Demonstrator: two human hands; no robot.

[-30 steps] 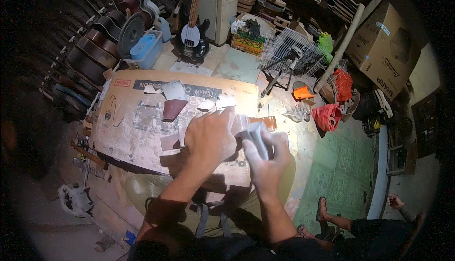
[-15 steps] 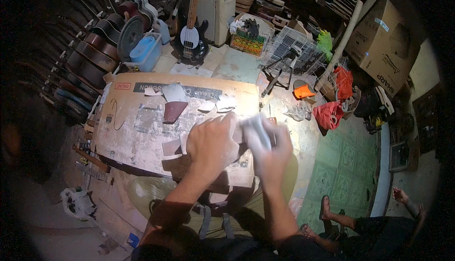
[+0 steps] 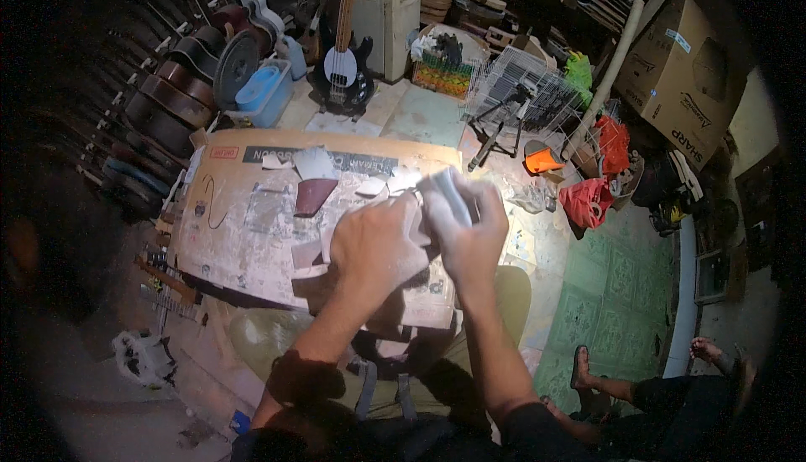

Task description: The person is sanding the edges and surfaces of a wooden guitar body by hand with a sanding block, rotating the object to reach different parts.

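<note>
Both hands are dusty white and close together over a cardboard-topped work surface (image 3: 252, 252). My right hand (image 3: 467, 244) is closed around a folded grey piece of sandpaper (image 3: 451, 196). Beside it, my left hand (image 3: 378, 240) is curled, its knuckles upward; whatever its fingers hold is mostly hidden. Beyond the hands lie a dark red sandpaper scrap (image 3: 316, 198), a pale sheet (image 3: 315, 163) and several small torn whitish scraps (image 3: 370, 187). Another folded piece (image 3: 309, 254) lies against the left hand's outer side.
A row of guitars (image 3: 172, 97) leans at the far left. A black bass guitar (image 3: 342, 76) stands behind the surface, near a blue tub (image 3: 262, 93). A wire cage (image 3: 525, 88), red bags (image 3: 585, 202) and a large carton (image 3: 680, 84) are at right. Another person's foot (image 3: 581, 367) shows lower right.
The right hand and its grey sandpaper, blurred before, now look sharper and have shifted slightly left. The left hand stays closed near the same spot. The whole view has shifted a little.
</note>
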